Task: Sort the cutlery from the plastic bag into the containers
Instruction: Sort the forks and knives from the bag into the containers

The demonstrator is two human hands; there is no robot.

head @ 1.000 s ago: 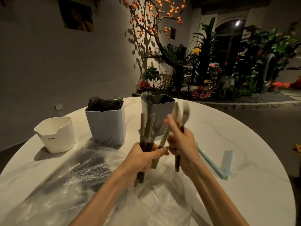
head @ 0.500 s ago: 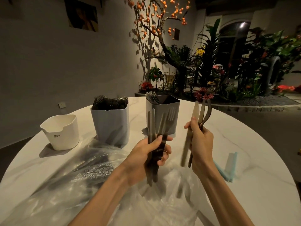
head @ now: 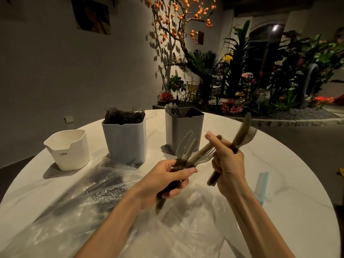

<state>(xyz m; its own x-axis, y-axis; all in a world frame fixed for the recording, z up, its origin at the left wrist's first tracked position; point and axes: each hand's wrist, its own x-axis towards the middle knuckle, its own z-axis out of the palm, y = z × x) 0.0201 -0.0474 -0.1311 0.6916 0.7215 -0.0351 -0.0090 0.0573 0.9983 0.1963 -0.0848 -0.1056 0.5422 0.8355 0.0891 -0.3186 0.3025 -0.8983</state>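
Cutlery looks light, stiff, slick plastic; I keep both grips, left hand and right hand, clamped round the handles.

You can read only one marking: the short white container, standing at the left of the tabletop, carries a small dark word low on its front wall that looks like "CRBW", with a thin stroke beneath it. The letters are small, so you cannot be sure of each one. Nothing else you see bears legible text.
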